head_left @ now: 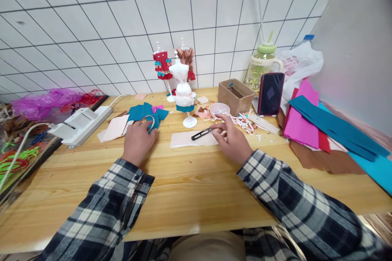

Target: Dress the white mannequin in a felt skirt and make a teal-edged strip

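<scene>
My left hand [137,140] rests on the wooden table [190,195], fingers curled around a white ring-shaped thing [149,120] that lies on a teal piece of felt [147,114]. My right hand [232,138] holds a small black thread snip [202,133] by its end, over a pale pink strip of felt [191,139]. Just behind stands a small white mannequin [183,89] with a white dress and teal hem, on a round base.
Two more dressed mannequins [162,67] stand by the tiled wall. A cardboard box [235,96], a pink bowl [219,109], paper scraps, a propped phone [270,94] and a green-lidded bottle [263,63] sit right of centre. Felt sheets [324,130] pile at right; a white power strip [81,124] lies left.
</scene>
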Motion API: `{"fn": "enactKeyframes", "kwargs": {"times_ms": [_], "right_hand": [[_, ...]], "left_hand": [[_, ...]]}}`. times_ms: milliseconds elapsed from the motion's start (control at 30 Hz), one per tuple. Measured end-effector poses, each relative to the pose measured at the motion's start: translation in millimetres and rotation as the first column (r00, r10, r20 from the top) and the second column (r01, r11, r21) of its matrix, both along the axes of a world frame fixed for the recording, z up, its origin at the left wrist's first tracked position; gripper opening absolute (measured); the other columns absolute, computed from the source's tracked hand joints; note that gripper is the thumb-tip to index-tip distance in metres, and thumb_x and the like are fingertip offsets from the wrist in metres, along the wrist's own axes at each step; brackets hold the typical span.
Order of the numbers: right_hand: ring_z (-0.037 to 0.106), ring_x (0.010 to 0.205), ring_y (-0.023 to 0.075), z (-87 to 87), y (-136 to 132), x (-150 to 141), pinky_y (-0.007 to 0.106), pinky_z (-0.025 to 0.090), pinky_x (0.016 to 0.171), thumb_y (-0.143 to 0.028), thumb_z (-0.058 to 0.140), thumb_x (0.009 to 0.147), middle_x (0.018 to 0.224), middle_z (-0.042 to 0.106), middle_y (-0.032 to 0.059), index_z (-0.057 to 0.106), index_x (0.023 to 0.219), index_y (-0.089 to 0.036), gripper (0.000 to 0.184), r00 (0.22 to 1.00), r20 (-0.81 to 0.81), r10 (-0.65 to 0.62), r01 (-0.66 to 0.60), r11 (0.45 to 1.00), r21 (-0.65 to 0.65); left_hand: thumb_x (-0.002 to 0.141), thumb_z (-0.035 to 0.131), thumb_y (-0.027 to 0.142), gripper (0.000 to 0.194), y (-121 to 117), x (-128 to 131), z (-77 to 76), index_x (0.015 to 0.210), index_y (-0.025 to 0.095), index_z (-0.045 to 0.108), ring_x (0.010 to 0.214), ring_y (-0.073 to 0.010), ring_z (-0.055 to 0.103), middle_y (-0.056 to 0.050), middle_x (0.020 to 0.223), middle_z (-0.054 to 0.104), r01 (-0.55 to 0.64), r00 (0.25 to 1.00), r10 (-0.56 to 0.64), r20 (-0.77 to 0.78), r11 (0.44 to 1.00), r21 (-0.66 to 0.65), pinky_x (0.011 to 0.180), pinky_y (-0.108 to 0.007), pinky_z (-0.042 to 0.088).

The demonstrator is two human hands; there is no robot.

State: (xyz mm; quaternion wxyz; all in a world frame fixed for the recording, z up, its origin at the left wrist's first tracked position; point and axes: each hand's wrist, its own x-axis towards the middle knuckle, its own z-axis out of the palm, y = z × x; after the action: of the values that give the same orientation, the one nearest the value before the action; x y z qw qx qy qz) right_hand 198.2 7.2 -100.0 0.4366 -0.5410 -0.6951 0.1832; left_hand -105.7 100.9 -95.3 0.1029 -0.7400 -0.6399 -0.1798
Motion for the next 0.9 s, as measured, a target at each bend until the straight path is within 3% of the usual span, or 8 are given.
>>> {"fn": "enactKeyframes", "kwargs": {"times_ms": [100,167,267,367,567,733,800,900], "right_hand": [[0.060,0.087,0.0224,-11.5,9,5,0.037,0.047,0.080,-0.023,0.057,0.081,0.099,0.065,0.0064,0.028,0.140,-0.020,0.066,0.978,0.188,-0.093,0.111,0.990,-0.086],[0.059,0.093,0.0258,-17.0,13,8,0.040,0.045,0.085,-0.027,0.062,0.077,0.104,0.063,0.0087,0.027,0.141,-0.020,0.073,0.943,0.298,-0.149,0.182,0.979,-0.088],[0.056,0.106,0.0309,-20.6,17,13,0.044,0.043,0.089,-0.034,0.070,0.072,0.118,0.059,0.0123,0.024,0.144,-0.021,0.087,0.896,0.403,-0.188,0.247,0.964,-0.097],[0.051,0.115,0.0338,-21.8,19,20,0.047,0.040,0.093,-0.037,0.075,0.068,0.126,0.055,0.0140,0.020,0.146,-0.022,0.097,0.869,0.456,-0.190,0.269,0.956,-0.115],[0.050,0.115,0.0317,-21.2,23,29,0.046,0.038,0.098,-0.037,0.078,0.064,0.128,0.051,0.0153,0.026,0.144,-0.019,0.098,0.882,0.432,-0.191,0.256,0.961,-0.099],[0.056,0.087,0.0219,-10.8,26,29,0.037,0.045,0.081,-0.037,0.063,0.078,0.106,0.059,0.0102,0.058,0.108,-0.018,0.036,0.966,0.135,-0.222,0.211,0.974,0.085],[0.049,0.065,0.0152,-7.5,25,26,0.031,0.043,0.066,-0.038,0.060,0.080,0.084,0.059,0.0048,0.062,0.086,-0.018,0.021,0.979,-0.029,-0.203,0.204,0.979,0.021],[0.037,0.051,0.0102,-5.5,21,18,0.025,0.033,0.051,-0.044,0.062,0.076,0.063,0.050,-0.0029,0.060,0.077,-0.019,0.026,0.945,-0.314,-0.089,0.012,0.971,-0.238]], "left_hand": [[0.081,0.056,0.042,0.047,-12,16,-1.2,0.115,0.009,0.061,0.102,-0.0387,0.051,-0.021,0.103,0.061,-0.023,0.987,0.031,-0.160,0.998,0.055,0.086,-0.051,0.040],[0.086,0.050,0.038,0.040,-25,35,-0.5,0.115,0.012,0.059,0.104,-0.0356,0.051,-0.019,0.105,0.060,0.146,0.979,-0.136,-0.152,0.987,0.060,0.090,-0.051,0.039],[0.092,0.045,0.031,0.030,-43,62,0.1,0.115,0.019,0.060,0.105,-0.0254,0.053,-0.011,0.110,0.060,0.620,0.772,-0.628,-0.094,0.778,-0.103,0.095,-0.041,0.040],[0.094,0.044,0.034,0.031,-52,74,-2.7,0.117,0.022,0.060,0.108,-0.0231,0.054,-0.009,0.115,0.060,0.744,0.634,-0.771,-0.054,0.628,-0.227,0.096,-0.039,0.042],[0.094,0.044,0.036,0.031,-52,73,-6.6,0.116,0.023,0.062,0.100,-0.0221,0.058,-0.008,0.106,0.063,0.733,0.628,-0.777,-0.052,0.612,-0.295,0.092,-0.039,0.043],[0.093,0.046,0.034,0.031,-51,72,-4.7,0.117,0.022,0.061,0.099,-0.0220,0.059,-0.008,0.105,0.065,0.755,0.620,-0.784,-0.004,0.599,-0.266,0.089,-0.038,0.044],[0.094,0.045,0.034,0.028,-51,71,-3.5,0.108,0.021,0.065,0.097,-0.0218,0.058,-0.008,0.100,0.066,0.746,0.654,-0.756,0.041,0.634,-0.205,0.089,-0.038,0.043],[0.094,0.043,0.034,0.028,-53,69,-0.6,0.102,0.020,0.066,0.097,-0.0214,0.057,-0.008,0.099,0.066,0.679,0.723,-0.655,0.219,0.733,-0.048,0.089,-0.037,0.043]]}}
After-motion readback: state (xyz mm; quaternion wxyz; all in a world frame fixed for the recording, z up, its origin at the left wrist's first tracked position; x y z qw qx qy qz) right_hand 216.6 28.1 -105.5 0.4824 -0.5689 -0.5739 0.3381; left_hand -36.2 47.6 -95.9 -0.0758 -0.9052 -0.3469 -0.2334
